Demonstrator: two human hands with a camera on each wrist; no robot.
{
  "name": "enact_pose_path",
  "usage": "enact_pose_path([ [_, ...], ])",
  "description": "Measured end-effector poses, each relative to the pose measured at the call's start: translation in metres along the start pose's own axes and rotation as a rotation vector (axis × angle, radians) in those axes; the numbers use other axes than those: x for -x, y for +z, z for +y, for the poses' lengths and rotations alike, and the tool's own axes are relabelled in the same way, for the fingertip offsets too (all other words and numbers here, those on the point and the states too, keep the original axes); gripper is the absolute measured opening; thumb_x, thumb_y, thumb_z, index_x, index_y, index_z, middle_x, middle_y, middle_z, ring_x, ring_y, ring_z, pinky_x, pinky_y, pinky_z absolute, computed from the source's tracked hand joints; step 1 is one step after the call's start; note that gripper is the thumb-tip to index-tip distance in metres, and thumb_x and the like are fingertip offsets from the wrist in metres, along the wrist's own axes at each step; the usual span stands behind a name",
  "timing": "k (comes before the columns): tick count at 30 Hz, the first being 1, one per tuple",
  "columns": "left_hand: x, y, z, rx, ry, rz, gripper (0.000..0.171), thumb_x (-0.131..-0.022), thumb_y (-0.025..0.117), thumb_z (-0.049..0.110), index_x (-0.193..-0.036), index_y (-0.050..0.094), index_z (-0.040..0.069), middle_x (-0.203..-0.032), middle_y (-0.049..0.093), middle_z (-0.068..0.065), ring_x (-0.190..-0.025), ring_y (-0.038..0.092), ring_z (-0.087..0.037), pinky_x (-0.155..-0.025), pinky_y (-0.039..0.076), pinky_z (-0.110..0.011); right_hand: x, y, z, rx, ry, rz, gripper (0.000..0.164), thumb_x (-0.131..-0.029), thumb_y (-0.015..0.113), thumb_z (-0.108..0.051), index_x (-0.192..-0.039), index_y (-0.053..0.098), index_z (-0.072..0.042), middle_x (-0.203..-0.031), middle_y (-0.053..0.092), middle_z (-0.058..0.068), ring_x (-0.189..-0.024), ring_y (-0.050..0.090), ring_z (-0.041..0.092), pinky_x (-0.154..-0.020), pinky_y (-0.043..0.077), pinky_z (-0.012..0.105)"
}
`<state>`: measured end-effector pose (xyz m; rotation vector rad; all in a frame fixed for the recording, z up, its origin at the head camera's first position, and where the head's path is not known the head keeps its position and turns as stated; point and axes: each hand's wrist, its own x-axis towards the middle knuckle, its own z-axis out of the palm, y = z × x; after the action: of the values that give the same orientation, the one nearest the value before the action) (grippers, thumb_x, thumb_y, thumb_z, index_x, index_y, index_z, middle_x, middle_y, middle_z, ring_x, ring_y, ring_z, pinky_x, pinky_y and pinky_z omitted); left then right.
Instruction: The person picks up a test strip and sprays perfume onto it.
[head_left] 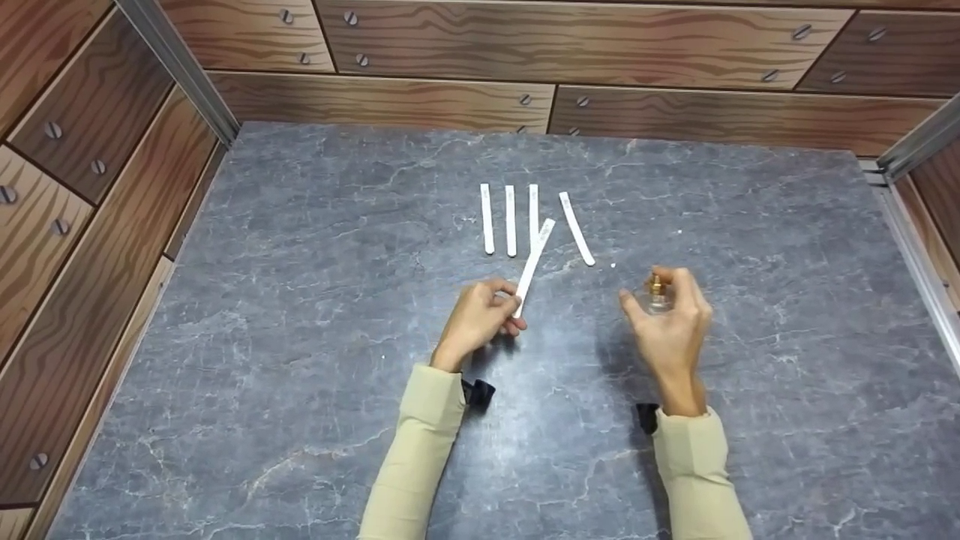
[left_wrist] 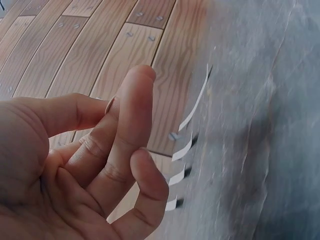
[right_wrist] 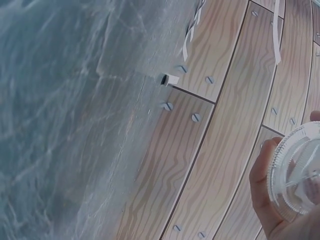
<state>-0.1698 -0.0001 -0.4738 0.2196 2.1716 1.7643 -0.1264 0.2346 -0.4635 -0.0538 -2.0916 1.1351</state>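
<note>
My left hand (head_left: 480, 319) pinches the lower end of a white paper test strip (head_left: 534, 262) between thumb and fingers. The strip leans up and to the right, its top end bearing small marks. A small clear glass perfume bottle (head_left: 658, 301) with a gold neck sits in the grip of my right hand (head_left: 671, 322). Its ribbed round glass base (right_wrist: 280, 172) faces the right wrist camera. Several more white strips lie beyond the hands: three side by side, such as the leftmost strip (head_left: 487, 219), and a slanted strip (head_left: 576, 229). The held strip partly covers one of them.
Both hands are above a grey marbled table (head_left: 300, 315). Wood-patterned panels (head_left: 450, 37) close off the back and left side. Small white specks, one of them a white speck (head_left: 613, 265), lie right of the strips.
</note>
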Motion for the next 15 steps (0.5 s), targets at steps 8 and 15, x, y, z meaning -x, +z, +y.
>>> enact_pose_path([
  [8,0.002,0.011,0.004,-0.054,0.018,-0.059,0.016,-0.100,0.058,0.002,-0.108,0.066,-0.009,-0.068,0.071,-0.011,-0.055,0.066,-0.013,-0.041,0.040,-0.018,0.000,0.002,0.002,0.026,-0.030,-0.001,0.038,-0.065,0.084,0.014,-0.096,0.063,0.011,-0.082,0.067,0.020,-0.073,0.062,0.032,-0.073,0.046,0.015],
  [15,0.003,0.019,0.005,-0.057,0.028,-0.097,0.018,-0.099,0.056,0.000,-0.108,0.067,-0.011,-0.068,0.071,-0.011,-0.053,0.063,-0.008,-0.043,0.042,-0.018,0.002,0.003,0.005,0.035,-0.063,-0.003,0.036,-0.066,0.083,0.012,-0.095,0.062,0.011,-0.082,0.066,0.022,-0.073,0.061,0.032,-0.073,0.046,0.016],
])
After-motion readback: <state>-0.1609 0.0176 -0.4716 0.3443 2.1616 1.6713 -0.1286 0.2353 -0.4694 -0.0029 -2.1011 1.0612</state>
